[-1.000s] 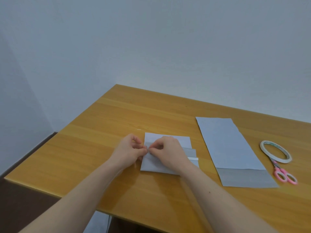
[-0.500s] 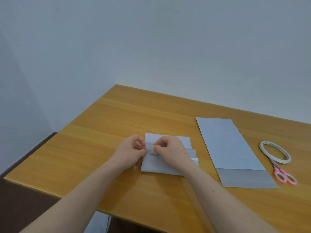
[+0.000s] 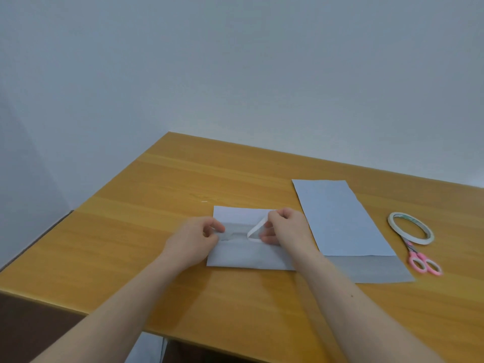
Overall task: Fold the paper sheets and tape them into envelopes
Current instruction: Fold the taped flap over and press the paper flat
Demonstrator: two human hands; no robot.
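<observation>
On the table (image 3: 157,258), two papers: one folded sheet (image 3: 248,254) near the front edge, one flat sheet (image 3: 337,218) beside it. The left hand (image 3: 192,241) pins the folded one, fingers curled; the right hand (image 3: 288,230) pinches a white strip (image 3: 255,227), lifting it. One tape roll (image 3: 410,227) and one pair of scissors (image 3: 423,262) lie toward the right edge.

View: one head-worn wide-angle camera, no second view to overlap.
Position: above the near edge of the wooden table (image 3: 162,184), at the person's head.
Facing: forward and down, towards the table's far left corner and the wall (image 3: 235,74).
Nearness: close; both forearms enter from the bottom edge.
Coverage: table's right side is cut off, probably beyond frame.
</observation>
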